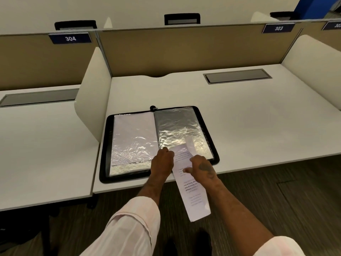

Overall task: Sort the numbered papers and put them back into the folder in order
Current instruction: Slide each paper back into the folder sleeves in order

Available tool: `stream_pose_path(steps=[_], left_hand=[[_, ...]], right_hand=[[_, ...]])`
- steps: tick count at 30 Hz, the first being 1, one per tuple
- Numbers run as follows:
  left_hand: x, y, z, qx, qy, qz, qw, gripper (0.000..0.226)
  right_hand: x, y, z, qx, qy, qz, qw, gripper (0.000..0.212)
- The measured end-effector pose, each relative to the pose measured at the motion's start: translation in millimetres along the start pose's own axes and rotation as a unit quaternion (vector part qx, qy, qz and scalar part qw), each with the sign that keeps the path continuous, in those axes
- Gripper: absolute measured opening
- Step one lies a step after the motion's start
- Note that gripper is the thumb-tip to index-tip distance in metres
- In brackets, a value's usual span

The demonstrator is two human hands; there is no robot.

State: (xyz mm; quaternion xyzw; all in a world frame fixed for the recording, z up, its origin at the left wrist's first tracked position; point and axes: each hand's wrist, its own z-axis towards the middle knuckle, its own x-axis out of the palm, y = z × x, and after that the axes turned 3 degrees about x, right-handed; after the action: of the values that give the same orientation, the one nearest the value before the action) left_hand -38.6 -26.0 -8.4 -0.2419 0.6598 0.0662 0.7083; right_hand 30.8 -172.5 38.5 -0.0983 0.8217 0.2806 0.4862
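A black zip folder (104, 145) lies open on the white desk (258, 126), near its front edge. Its left plastic sleeve (132, 133) holds a white sheet; the right sleeve (177, 124) looks dark. A printed paper (191, 193) is bent lengthwise, its top end at the bottom of the right sleeve, its lower end hanging past the desk edge. My left hand (163, 161) grips the paper's left side near the top. My right hand (201, 167) pinches it from the right, thumb on the print. Whether the paper's tip is inside the sleeve is unclear.
White side dividers (92, 97) stand on both sides of the desk, a tan back panel (184, 50) behind it. A grey cable hatch (237, 76) sits at the back right. Signs 304 and 303 hang on the panels. Dark floor lies below.
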Motion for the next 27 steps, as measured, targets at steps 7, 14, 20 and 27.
stream_pose_path(steps=[7,14,20,27], left_hand=[[11.8,2.4,3.8,0.009,-0.033,-0.027,0.999,0.025],[22.6,1.1,-3.0,0.037,-0.055,-0.009,0.998,0.017],[29.4,7.7,-6.8,0.014,-0.051,-0.001,0.999,0.017],[31.6,13.1,-14.2,0.0,-0.031,0.025,0.999,0.007]], right_hand=[[-2.0,-37.3,8.5,0.08,-0.084,0.282,0.952,0.016],[3.3,-40.5,21.6,0.153,-0.119,0.353,0.915,0.02],[4.9,-38.5,35.0,0.17,-0.132,0.428,0.878,0.039],[13.6,-81.5,21.2,0.175,0.114,0.41,0.888,0.04]])
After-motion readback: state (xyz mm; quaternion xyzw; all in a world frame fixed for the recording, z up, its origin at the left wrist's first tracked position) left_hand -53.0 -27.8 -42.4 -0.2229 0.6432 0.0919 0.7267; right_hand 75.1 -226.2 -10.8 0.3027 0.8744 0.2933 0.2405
